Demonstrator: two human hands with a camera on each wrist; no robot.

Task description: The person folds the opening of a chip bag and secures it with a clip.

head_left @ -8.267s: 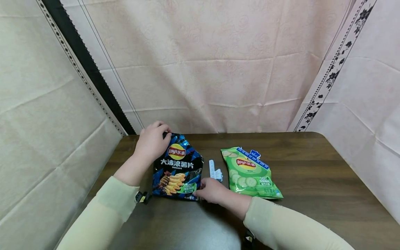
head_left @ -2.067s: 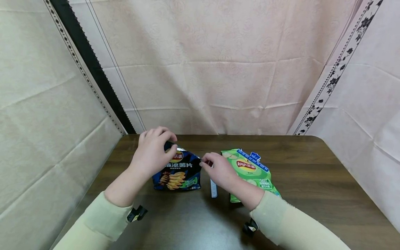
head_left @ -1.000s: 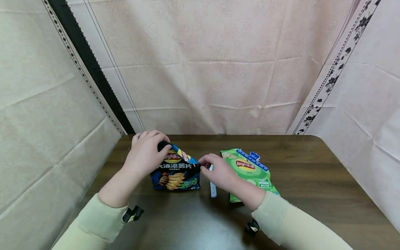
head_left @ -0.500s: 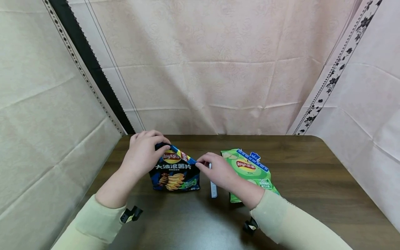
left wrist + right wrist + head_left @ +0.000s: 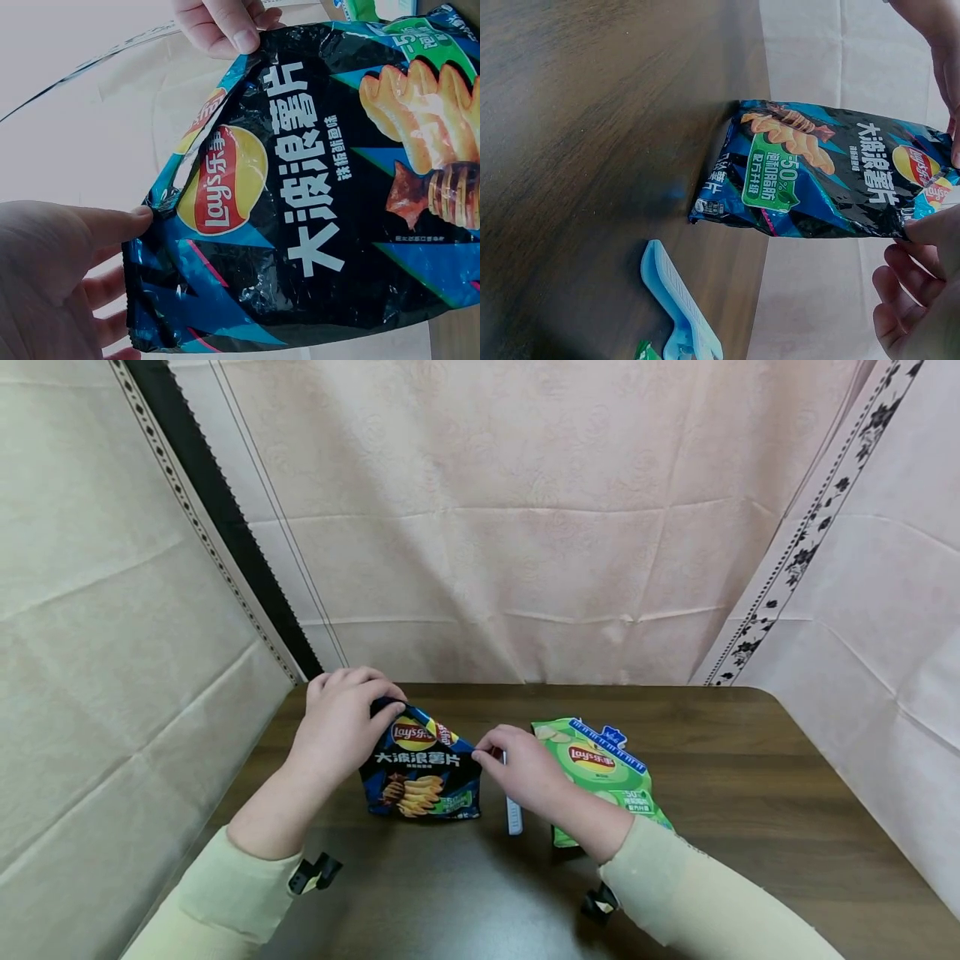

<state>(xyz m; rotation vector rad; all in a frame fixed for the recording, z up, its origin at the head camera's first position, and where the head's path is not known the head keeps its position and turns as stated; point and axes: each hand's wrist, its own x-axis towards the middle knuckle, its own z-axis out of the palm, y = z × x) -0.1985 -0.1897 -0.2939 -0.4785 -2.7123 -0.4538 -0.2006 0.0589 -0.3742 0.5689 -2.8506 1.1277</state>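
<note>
A black and blue Lay's chip bag (image 5: pixel 420 785) stands on the table with its top folded over in a slanting flap. My left hand (image 5: pixel 337 727) pinches the upper left corner; the left wrist view shows the thumb (image 5: pixel 124 221) on the front, fingers behind. At the other end of the fold, my right hand (image 5: pixel 528 768) pinches the bag's right edge between thumb and fingers. A light blue bag clip (image 5: pixel 676 296) lies on the table, partly behind my right hand in the head view. Beside it lies a green Lay's bag (image 5: pixel 588 760), partly covered by my right forearm.
A dark blue clip (image 5: pixel 609 745) runs across the green bag's top. The brown wooden table (image 5: pixel 750 793) reaches back to a pale cloth curtain (image 5: pixel 555 527), with more cloth on the left and right sides.
The black bag's top has been folded down, making it shorter. My right hand has moved from its lower right corner up to the fold's end. In the last half second little has moved.
</note>
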